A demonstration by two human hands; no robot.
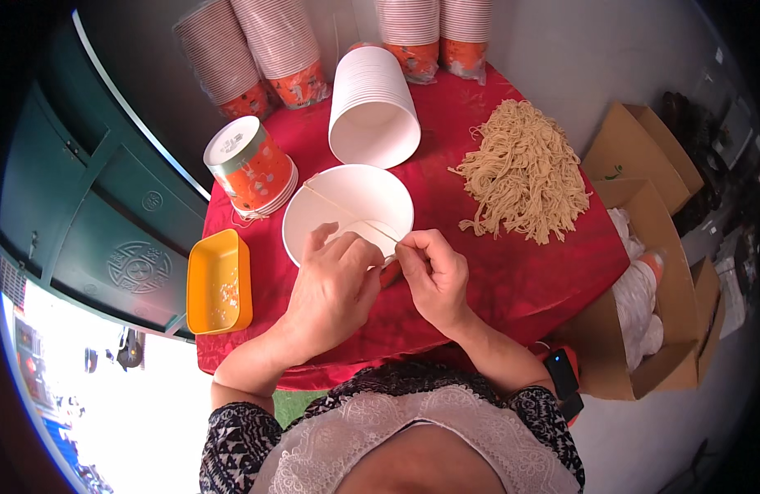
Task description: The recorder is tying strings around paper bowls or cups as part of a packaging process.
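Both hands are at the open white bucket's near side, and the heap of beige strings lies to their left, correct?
No: the heap of beige strings lies to the right of the left hand and right hand, as the head view shows. Both hands are at the white bucket's near side.

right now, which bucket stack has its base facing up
The short orange stack behind the yellow container; the white stack opens toward the camera, and the bagged stacks stand orange-end down.

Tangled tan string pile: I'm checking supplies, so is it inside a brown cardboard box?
No, the tangled tan string pile lies on the red tablecloth.
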